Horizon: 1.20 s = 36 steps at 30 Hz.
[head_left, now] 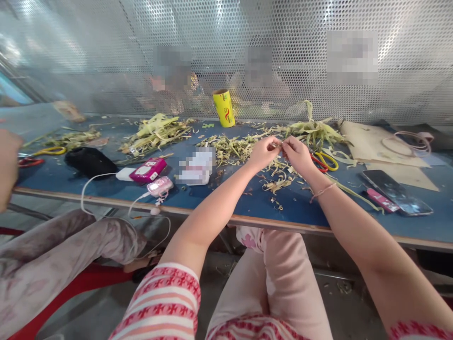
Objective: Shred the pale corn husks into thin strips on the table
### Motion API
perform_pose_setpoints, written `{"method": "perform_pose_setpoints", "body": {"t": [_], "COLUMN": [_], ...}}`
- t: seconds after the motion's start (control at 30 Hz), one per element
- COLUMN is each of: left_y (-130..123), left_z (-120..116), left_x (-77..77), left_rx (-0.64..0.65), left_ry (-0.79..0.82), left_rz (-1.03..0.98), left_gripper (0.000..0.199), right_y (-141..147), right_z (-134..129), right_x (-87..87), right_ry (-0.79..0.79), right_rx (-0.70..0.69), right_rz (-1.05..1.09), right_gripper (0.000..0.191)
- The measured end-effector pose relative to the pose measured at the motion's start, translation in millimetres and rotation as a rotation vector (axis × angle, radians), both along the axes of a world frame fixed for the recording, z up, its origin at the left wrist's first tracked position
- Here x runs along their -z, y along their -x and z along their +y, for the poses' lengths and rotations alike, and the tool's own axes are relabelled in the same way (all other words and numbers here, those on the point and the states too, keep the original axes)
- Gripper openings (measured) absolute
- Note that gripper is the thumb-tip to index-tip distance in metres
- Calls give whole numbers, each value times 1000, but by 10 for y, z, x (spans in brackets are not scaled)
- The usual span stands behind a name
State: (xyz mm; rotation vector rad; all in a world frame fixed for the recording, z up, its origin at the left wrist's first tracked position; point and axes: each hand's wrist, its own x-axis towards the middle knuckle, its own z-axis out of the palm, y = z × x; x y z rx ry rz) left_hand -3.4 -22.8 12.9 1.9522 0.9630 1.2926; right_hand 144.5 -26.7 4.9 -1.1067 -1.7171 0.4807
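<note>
My left hand and my right hand meet above the blue table, their fingertips pinched together. Whatever sits between the fingertips is too small to make out. Below and to the left of them spreads a heap of short curled pale-green strips, and a few loose curls lie nearer the edge. A bundle of long dried leaf strips rests behind my right hand. Scissors with red and yellow handles lie just right of my right wrist, partly hidden by it.
A yellow cardboard tube stands by the perforated metal wall. Another leaf bundle, a black pouch, a magenta box with cables and a white phone lie leftward. Rightward are a dark phone and brown paper. A co-worker's arm shows left.
</note>
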Motion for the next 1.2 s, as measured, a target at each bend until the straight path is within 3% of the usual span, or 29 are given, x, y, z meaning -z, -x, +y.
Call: {"method": "perform_pose_setpoints", "body": {"t": [0.47,0.83,1.03,1.2], "left_y": [29,28,50,39], "left_z": [8,83,120,132], "left_x": [3,67,106,125], "left_rx": [-8,83,71,71], "left_ry": [2,40,19,-7], "left_rz": [-17,-82,-73,-70], "left_gripper": [11,14,6,13], "right_y": [94,131,79,72], "right_z": [-93,-70,-22,3], "right_x": [42,58,43,50], "right_ry": [-167,-65,-15,26], "right_rx": [47,39,15,40], "right_rz": [-161,-131,-135,-97], "right_gripper": [13,13,12,14]}}
